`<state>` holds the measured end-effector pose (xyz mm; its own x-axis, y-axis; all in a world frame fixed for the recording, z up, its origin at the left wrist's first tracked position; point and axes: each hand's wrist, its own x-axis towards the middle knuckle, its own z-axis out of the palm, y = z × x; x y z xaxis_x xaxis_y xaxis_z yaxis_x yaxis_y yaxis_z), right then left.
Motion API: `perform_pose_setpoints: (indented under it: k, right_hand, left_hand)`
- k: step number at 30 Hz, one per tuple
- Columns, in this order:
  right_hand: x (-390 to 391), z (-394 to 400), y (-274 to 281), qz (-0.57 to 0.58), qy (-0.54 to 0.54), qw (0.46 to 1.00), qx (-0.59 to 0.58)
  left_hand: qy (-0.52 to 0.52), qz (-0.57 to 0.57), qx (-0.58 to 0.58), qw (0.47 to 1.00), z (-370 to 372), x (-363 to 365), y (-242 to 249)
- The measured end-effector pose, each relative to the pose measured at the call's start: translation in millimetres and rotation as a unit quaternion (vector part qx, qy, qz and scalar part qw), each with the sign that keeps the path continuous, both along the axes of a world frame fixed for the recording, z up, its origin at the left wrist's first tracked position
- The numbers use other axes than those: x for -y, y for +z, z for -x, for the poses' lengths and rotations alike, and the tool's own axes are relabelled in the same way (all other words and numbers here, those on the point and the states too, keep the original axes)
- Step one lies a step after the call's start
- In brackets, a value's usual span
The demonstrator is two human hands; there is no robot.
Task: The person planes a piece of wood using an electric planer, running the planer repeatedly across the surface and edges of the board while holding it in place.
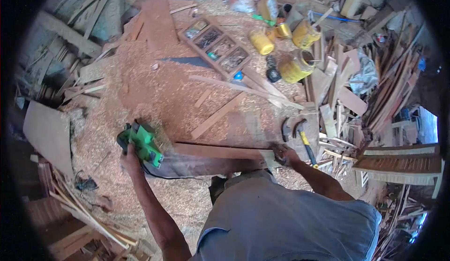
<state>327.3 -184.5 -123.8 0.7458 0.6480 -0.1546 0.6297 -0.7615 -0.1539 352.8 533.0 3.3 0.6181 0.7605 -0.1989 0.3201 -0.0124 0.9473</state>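
My left hand (131, 159) is closed around a green electric planer (144, 141), beside the left end of a wooden board (220, 152). A dark cord trails from the planer along the bench's near edge. At the board's right end, my right hand (284, 154) grips the wood, its fingers partly hidden and a little blurred. The board lies lengthwise in front of my body, near the bench edge. Just right of that hand lies a claw hammer (304, 140) with a yellow and black handle.
Wood shavings cover much of the bench (140, 83). A compartmented wooden box (216, 46) of small hardware sits at the back, near yellow containers (296, 66). Loose wood strips (218, 115) lie in the middle. Scrap wood (335, 83) is piled at the right.
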Motion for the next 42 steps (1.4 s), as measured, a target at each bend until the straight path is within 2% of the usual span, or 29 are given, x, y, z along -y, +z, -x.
perform_pose_setpoints:
  k: [2,3,5,6,8,12,14,15,17,20,23,25,27,28,29,30,31,32,33,34,35,36,37,38,40,41,42]
  right_hand:
    - [-18,-8,20,-0.012,0.002,0.999,-0.039]
    - [-28,-6,11,-0.024,0.017,0.998,-0.047]
    - [-64,1,-15,-0.047,0.042,0.996,-0.06]
    - [-116,-3,26,-0.041,0.033,0.997,-0.047]
    - [-178,-8,35,-0.014,0.034,0.998,-0.055]
    - [-254,-30,61,-0.036,0.018,0.992,-0.119]
    - [-287,-48,78,-0.155,-0.036,0.967,-0.2]
    - [-301,-57,89,-0.213,-0.069,0.947,-0.231]
    - [-335,-64,123,-0.42,-0.055,0.864,-0.273]
    - [-361,-81,167,-0.197,-0.104,0.951,-0.214]
    - [-345,-118,145,-0.268,-0.181,0.913,-0.248]
    - [-323,-161,103,-0.381,-0.259,0.845,-0.272]
    - [-292,-220,51,-0.536,-0.361,0.696,-0.313]
    - [-278,-253,34,-0.606,-0.396,0.608,-0.325]
    - [-267,-284,21,-0.643,-0.427,0.542,-0.332]
    - [-260,-312,21,-0.636,-0.464,0.514,-0.341]
    - [-259,-337,21,-0.634,-0.481,0.5,-0.341]
    - [-257,-361,20,-0.633,-0.498,0.485,-0.341]
    - [-251,-380,15,-0.623,-0.5,0.495,-0.341]
    - [-243,-395,7,-0.602,-0.483,0.538,-0.339]
    - [-232,-410,-9,-0.522,-0.419,0.678,-0.305]
    - [-219,-421,-32,-0.319,-0.275,0.894,-0.154]
    - [-212,-428,-51,-0.171,-0.153,0.973,0.019]
    - [-211,-425,-25,0.012,-0.098,0.991,0.092]
    - [-212,-423,-55,-0.063,-0.119,0.972,0.194]
    - [-222,-423,-43,-0.006,-0.128,0.979,0.159]
    - [-233,-422,-25,0.053,-0.138,0.982,0.119]
  left_hand:
    - [0.006,-0.007,0.023,1.0,2,10,59]
    - [0.006,-0.008,0.031,0.999,8,24,87]
    - [0.002,-0.024,0.025,0.999,18,41,116]
    - [0.002,-0.032,0.026,0.999,23,50,124]
    - [0.002,-0.05,0.042,0.998,33,66,129]
    - [0.018,-0.017,0.032,0.999,50,94,101]
    - [0.011,-0.093,0.038,0.995,49,125,84]
    - [0.01,-0.071,0.024,0.997,47,138,70]
    - [0.002,-0.034,0.026,0.999,47,169,35]
    - [0.001,-0.047,-0.004,0.999,47,217,4]
    - [-0.025,-0.046,0.015,0.998,59,255,-22]
    - [-0.052,-0.032,0.012,0.998,62,260,-22]
    - [-0.098,-0.038,-0.021,0.994,65,253,-24]
    - [-0.098,-0.038,0.028,0.994,65,246,-24]
    - [-0.096,-0.039,0.075,0.992,64,238,-23]
    - [-0.093,-0.04,0.12,0.988,63,228,-21]
    - [-0.089,-0.069,0.054,0.992,65,213,-15]
    - [-0.029,-0.092,0.032,0.995,61,200,-19]
    - [0.031,-0.112,0.009,0.993,55,187,-26]
    - [0.091,-0.131,-0.013,0.987,50,173,-35]
    - [0.108,-0.159,-0.067,0.979,47,158,-48]
    - [0.124,-0.183,-0.12,0.968,45,144,-67]
    - [0.14,-0.204,-0.17,0.954,40,134,-88]
    - [0.125,-0.269,-0.231,0.927,37,128,-113]
    - [0.091,-0.387,-0.347,0.849,36,125,-161]
    - [0.117,-0.401,-0.305,0.856,32,127,-174]
    - [0.117,-0.395,-0.323,0.852,27,127,-178]
